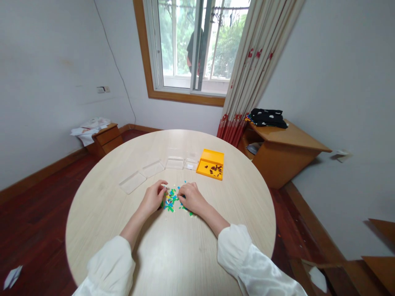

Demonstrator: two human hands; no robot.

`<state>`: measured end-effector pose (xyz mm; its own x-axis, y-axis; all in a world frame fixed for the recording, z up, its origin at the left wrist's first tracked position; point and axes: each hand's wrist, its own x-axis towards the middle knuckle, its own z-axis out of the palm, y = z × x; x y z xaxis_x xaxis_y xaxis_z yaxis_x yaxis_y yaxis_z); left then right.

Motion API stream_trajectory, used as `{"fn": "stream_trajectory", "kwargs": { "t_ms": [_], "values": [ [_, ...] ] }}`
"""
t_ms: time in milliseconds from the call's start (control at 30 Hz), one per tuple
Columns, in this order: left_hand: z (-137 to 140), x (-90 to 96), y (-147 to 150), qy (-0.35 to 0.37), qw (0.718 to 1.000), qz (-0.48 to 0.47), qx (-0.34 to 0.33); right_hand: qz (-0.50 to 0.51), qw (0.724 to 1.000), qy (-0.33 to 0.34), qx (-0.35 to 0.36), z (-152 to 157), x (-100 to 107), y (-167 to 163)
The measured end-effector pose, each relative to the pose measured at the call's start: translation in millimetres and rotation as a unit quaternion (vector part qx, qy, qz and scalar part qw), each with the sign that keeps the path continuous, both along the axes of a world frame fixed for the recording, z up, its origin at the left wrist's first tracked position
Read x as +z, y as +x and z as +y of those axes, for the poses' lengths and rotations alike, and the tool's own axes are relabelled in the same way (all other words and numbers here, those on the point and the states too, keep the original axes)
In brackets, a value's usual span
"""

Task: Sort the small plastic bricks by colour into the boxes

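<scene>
A loose pile of small toy bricks (170, 200), mostly green, blue and yellow with some white and dark ones, lies on the round table (166, 255). At the pile's left edge is my left hand (153, 196), its index finger stretched out and apart from the thumb. A tiny dark piece shows by its thumb tip, but I cannot tell whether they touch. My right hand (191, 195) rests on the pile's right side with fingers curled down and closed; whatever they pinch is hidden. Several bricks lie partly under both hands.
Beyond the hands stands an open yellow box (202, 169) with several dark brown pieces inside. Clear plastic trays (132, 181) curve leftward from it. A wooden cabinet (277, 152) with folded black cloth (269, 118) stands right of the table. Behind the window, a person (191, 49) is partly visible.
</scene>
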<state>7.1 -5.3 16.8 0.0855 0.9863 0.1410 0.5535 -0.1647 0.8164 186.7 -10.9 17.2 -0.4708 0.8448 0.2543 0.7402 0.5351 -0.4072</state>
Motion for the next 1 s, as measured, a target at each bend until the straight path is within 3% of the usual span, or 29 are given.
{"fn": "stream_trajectory", "kwargs": {
  "t_ms": [200, 300, 433, 533, 767, 1000],
  "values": [
    [0, 1.7, 1, -0.003, 1.000, 0.006, -0.018, -0.007, 1.000, -0.003, 0.026, -3, -1, 6],
    [1, 0.8, 3, -0.049, 0.996, -0.068, -0.028, 0.001, 1.000, -0.011, 0.013, -4, -2, 7],
    [1, -1.6, 7, -0.118, 0.971, -0.208, -0.023, 0.021, 0.999, -0.025, 0.010, -5, -3, 8],
    [1, -0.9, 9, -0.147, 0.956, -0.254, -0.008, 0.040, 0.998, -0.033, 0.020, -5, -3, 10],
    [-6, 8.6, 11, -0.116, 0.965, -0.236, -0.020, 0.084, 0.995, -0.031, 0.041, -6, 0, 14],
    [-7, 11.6, 12, -0.138, 0.954, -0.267, 0.008, 0.233, 0.970, -0.065, 0.025, -4, -2, 17]
  ]
}}
